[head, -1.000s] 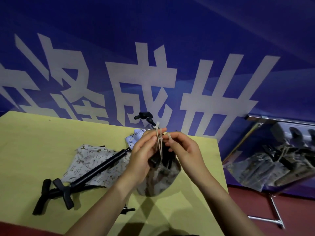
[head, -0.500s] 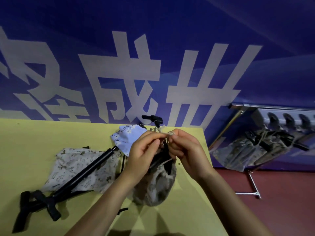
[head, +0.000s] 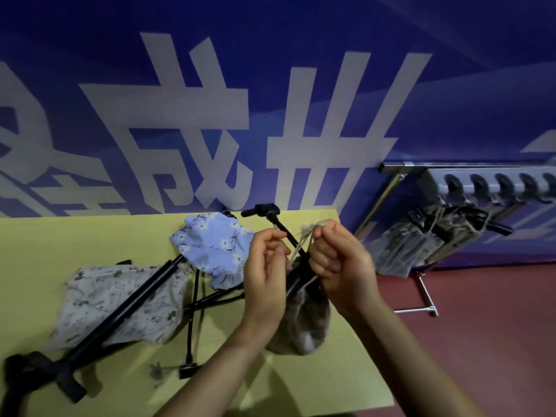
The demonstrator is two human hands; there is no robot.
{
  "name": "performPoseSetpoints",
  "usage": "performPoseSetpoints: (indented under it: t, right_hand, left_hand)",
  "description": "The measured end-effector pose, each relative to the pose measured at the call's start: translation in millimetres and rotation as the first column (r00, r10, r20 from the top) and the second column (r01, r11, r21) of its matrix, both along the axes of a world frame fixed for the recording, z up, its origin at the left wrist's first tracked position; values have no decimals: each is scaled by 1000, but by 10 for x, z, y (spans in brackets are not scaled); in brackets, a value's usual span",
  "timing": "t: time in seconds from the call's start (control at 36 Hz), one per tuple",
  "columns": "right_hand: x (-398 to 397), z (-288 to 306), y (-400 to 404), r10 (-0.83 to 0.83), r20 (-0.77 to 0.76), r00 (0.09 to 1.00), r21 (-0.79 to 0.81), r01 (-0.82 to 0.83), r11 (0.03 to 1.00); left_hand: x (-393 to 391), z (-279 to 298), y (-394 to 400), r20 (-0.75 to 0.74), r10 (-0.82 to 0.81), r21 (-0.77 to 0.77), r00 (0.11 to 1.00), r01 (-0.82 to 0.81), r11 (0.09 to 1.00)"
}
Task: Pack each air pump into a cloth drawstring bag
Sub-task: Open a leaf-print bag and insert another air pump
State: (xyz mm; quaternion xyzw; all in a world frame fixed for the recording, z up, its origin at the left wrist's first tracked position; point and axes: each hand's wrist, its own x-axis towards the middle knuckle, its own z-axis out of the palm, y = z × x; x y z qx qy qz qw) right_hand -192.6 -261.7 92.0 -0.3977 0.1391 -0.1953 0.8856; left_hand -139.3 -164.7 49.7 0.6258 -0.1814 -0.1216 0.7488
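A black air pump [head: 278, 224] stands tilted in a camouflage cloth drawstring bag [head: 304, 323], its handle sticking out toward the wall. My left hand [head: 266, 275] and my right hand [head: 340, 260] are raised over the bag's mouth, each pinching the beige drawstring [head: 301, 243] on either side of the pump shaft. A second black pump [head: 129, 302] lies across a pale camouflage bag [head: 105, 299] on the yellow table [head: 60, 242]. A blue flowered bag [head: 213, 242] lies behind it.
A thin black hose [head: 191, 326] with an end fitting lies on the table near the front. At the right, past the table edge, a metal rack [head: 421, 284] on the red floor carries several packed camouflage bags [head: 427, 242]. A blue banner wall stands behind.
My hands have moved apart, drawing the cord out sideways around the pump shaft. The camera has turned right and closer, so the table contents sit further left.
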Motion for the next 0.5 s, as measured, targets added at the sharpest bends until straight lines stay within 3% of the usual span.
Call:
performPoseSetpoints:
  t: [0.08,0.17,0.22,0.33,0.5]
  right_hand:
    - [-141,-57,-74,-36,-51,998,-214,24,977]
    - [-280,-47,-241,-73,-79,994,-552,17,834]
    - [-354,-4,-449,-63,-78,995,-647,-2,762]
    - [-468,113,-957,3,-51,999,-673,-37,738]
    - [-661,146,-1876,129,-7,992,-590,-108,800]
  left_hand:
    - [-141,14,-177,141,-19,74,990,8,997]
    - [-271,63,-416,250,-34,150,968,-4,989]
    - [-343,106,-588,314,3,169,949,-59,984]
    - [-433,167,-930,353,99,146,931,-159,976]
    - [-749,225,-1726,417,226,83,880,-285,955]
